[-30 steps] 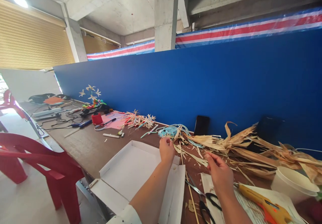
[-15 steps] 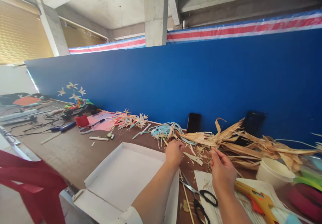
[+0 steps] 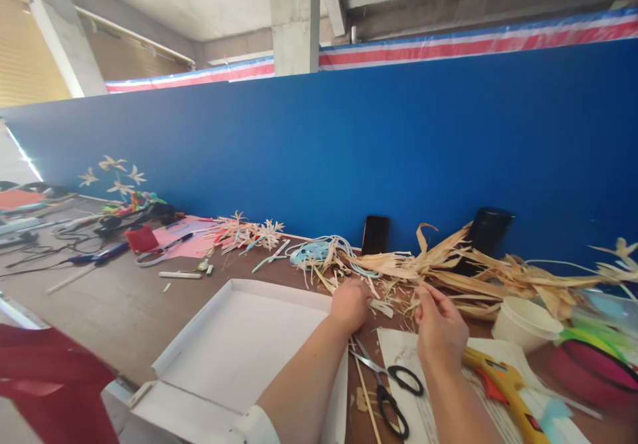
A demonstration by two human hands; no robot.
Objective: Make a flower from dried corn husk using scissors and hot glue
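Observation:
My left hand (image 3: pixel 351 306) is palm down over the pile of dry husk scraps (image 3: pixel 383 308), just beyond the corner of the white box lid. Its fingers curl inward and I cannot make out what is in them. To its right, my right hand (image 3: pixel 441 324) is raised with thumb and forefinger pinched together; anything between them is too small to name. Behind both hands stretch long dried corn husks (image 3: pixel 448 271). Black-handled scissors (image 3: pixel 386 377) lie between my forearms. A yellow glue gun (image 3: pixel 506 391) rests on printed paper (image 3: pixel 399 347) beside my right wrist.
The open white box (image 3: pixel 249 344) sits under my left forearm. A pale paper cup (image 3: pixel 526 324) stands at right. Two dark phones (image 3: pixel 375 234) (image 3: pixel 491 231) lean on the blue partition (image 3: pixel 299 145). Blue cord (image 3: pixel 314 252) and husk flowers (image 3: pixel 269 234) lie at the back.
The view has turned slightly to the right. My left hand has shifted a little toward the scraps, its fingers lower. My right hand keeps its pinch.

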